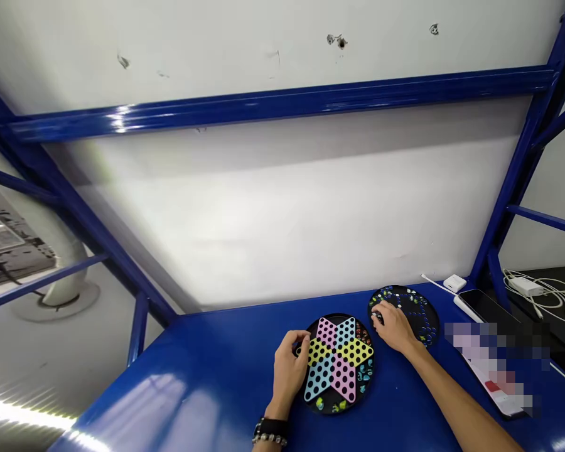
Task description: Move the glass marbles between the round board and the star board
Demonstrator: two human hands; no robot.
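A round black Chinese checkers board (334,365) with a pink, blue and yellow star lies on the blue table. My left hand (289,367) is at its left rim, thumb and forefinger curled together; whatever is between them is hidden. Coloured marbles (365,370) lie in the board's side compartments, several of them blue, reddish or yellow-green. To the right sits a round black tray (430,307) with loose marbles scattered on it. Over its left part is my right hand (393,326), fingers closed together at the tips, and I cannot make out what they hold.
A dark phone (484,306), a white charger (454,282) and a white-edged device (492,376), partly blurred out, lie on the right. White cables (553,292) are tangled beyond. A blue metal frame (282,107) crosses the white wall behind the blue table (207,370).
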